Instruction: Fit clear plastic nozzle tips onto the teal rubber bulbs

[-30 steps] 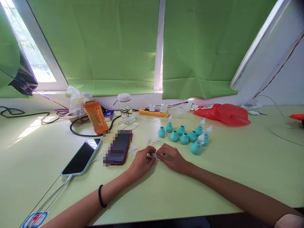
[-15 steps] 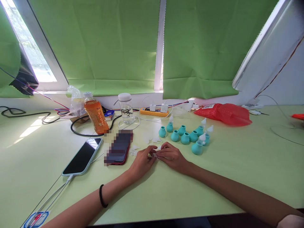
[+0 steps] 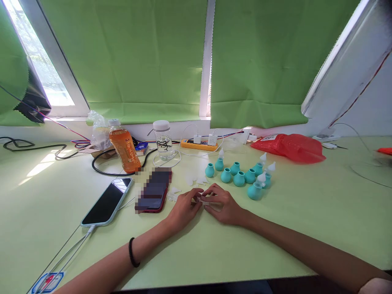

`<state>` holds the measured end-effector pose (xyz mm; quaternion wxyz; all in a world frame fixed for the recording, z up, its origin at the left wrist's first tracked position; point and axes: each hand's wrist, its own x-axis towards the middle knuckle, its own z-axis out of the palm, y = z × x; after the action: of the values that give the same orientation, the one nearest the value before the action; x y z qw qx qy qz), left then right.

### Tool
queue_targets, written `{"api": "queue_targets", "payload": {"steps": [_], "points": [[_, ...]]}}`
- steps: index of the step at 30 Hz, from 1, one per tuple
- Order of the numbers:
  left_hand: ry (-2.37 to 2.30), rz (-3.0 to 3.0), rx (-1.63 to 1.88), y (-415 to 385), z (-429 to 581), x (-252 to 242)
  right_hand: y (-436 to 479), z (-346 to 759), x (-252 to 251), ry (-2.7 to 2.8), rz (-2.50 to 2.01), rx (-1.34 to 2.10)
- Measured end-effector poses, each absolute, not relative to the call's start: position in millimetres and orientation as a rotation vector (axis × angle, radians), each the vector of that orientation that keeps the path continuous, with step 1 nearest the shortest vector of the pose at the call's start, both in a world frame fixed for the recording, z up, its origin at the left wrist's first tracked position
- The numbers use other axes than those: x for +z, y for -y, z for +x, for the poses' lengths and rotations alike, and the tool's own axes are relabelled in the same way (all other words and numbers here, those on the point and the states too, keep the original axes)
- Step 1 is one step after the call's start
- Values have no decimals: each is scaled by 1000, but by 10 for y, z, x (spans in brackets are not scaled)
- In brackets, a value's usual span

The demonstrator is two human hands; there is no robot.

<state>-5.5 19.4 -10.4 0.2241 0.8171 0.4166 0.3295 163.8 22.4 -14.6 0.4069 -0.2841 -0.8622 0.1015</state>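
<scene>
My left hand (image 3: 185, 206) is closed in a pinch on a small translucent plastic piece (image 3: 200, 199), mostly hidden by the fingers. My right hand (image 3: 226, 204) is right beside it, thumb parted from the fingers, fingertips at the piece. Small white and clear plastic bits (image 3: 200, 179) lie beyond the hands, and a clear piece (image 3: 172, 197) is left of my left hand. To the right stand several teal rubber bulbs (image 3: 239, 179). Some carry translucent nozzle tips, such as the nozzle (image 3: 261, 178) on the nearest bulb (image 3: 254, 191).
Left of the hands lie a dark red phone (image 3: 153, 192) and a light-cased phone (image 3: 107, 202) on a cable. Behind stand an orange drink bottle (image 3: 125, 149), a clear jar (image 3: 163, 141) and an orange power strip (image 3: 199, 145). A red plastic bag (image 3: 289, 148) lies at the back right.
The right thumb has moved down, away from its fingers, so that hand is more spread. My left hand has hardly moved.
</scene>
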Motion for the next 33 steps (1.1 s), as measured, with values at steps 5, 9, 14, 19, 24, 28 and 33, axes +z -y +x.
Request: {"api": "queue_targets", "payload": {"steps": [5,9,14,19,24,28,33], "points": [[-1135,2259,915,-197,-60,-116,-208,1626,-114,2138,-754,324],[-1143,2275,919,-203,-61,-126,-212,1628,-122,2111,-748,375],[-1152,2321,940,-205,-58,-122,-218,1639,-141,2029,-785,320],[-1153,2452,892,-211,-64,-132,-278,1664,-184,1988,-894,134],[-1159,2668,766,-191,-71,-112,-328,1716,-142,1920,-1172,-233],[-1193,2686,720,-184,-68,-104,-360,1739,-129,1937,-1349,-418],[-1259,2619,739,-169,-54,-97,-401,1743,-212,2023,-1449,-413]]}}
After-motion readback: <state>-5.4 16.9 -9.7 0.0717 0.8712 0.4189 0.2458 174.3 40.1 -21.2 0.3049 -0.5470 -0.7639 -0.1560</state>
